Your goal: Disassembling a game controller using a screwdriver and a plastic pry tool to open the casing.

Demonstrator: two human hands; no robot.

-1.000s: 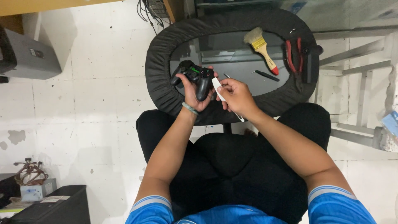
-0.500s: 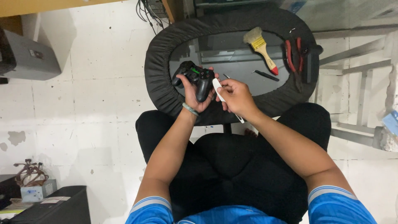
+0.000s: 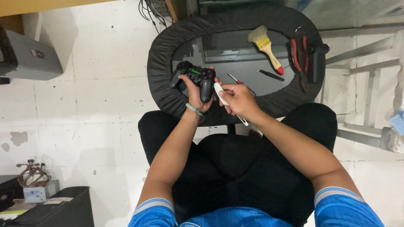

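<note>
Hands met over the near rim of a round surface [image 3: 168,54], a grey panel ringed by a padded black border. The left hand [image 3: 194,90] was clenched around a black game controller [image 3: 194,77], holding it just above the near edge of the surface with one handle pointing toward the person. The right hand [image 3: 237,101] grasped a slim white pry tool [image 3: 223,98]; its rounded end lay against the controller's near handle, while its thin far end projected back below the wrist.

For the step in hand, the judgement was that the controller should be kept firmly braced in the left grip, with the tool's edge set squarely into the shell seam and worked along with light, even pressure. Twisting hard at one point could mar the plastic or let the tool slip toward the fingers.

Further back on the surface lay a small red-handled screwdriver [image 3: 237,80], a dark slender tool [image 3: 271,75], a paintbrush with a pale wooden handle tipped red [image 3: 266,46], and red-handled pliers [image 3: 298,54] near the right rim. The person sat on a black seat [image 3: 235,151] over a white tiled floor [image 3: 84,122]. A grey box [image 3: 31,59] stood at the left, and a metal frame [image 3: 362,71] at the right.
</note>
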